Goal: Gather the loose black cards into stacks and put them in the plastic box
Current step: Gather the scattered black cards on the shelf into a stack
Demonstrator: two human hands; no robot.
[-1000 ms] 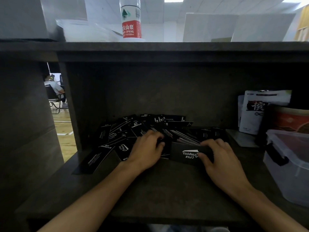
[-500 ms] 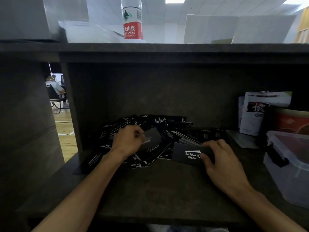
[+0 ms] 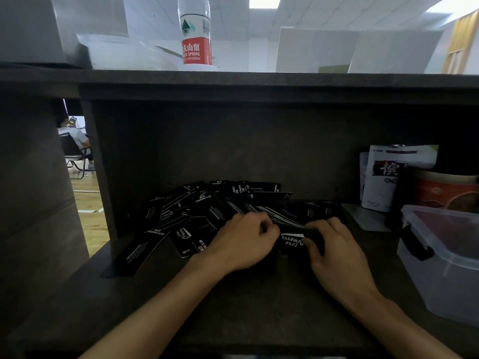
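Both hands work at the front edge of a spread of loose black cards (image 3: 207,211) lying on a dark worktop (image 3: 233,307) inside a recessed, shelf-like bay. The right hand (image 3: 339,252) has its fingers curled over the far edge of a small stack of cards (image 3: 290,242) and its thumb against the near side, gripping it; the top card shows white script lettering, upside down from this view. The left hand (image 3: 243,242) lies just beside that stack on its left, knuckles up and fingers bent down onto the cards, touching or nearly touching the stack's left edge; whether it actually pinches a card cannot be told. The rest of the cards fan out behind and to the left of the hands, overlapping at many angles, with one long card (image 3: 134,255) lying apart at the front left. The plastic box (image 3: 445,268), translucent with a dark side latch, stands on the worktop at the right, well apart from the pile. Behind it are a white pouch (image 3: 383,182) and a red tub (image 3: 445,190). A water bottle (image 3: 195,32) stands on the ledge above.
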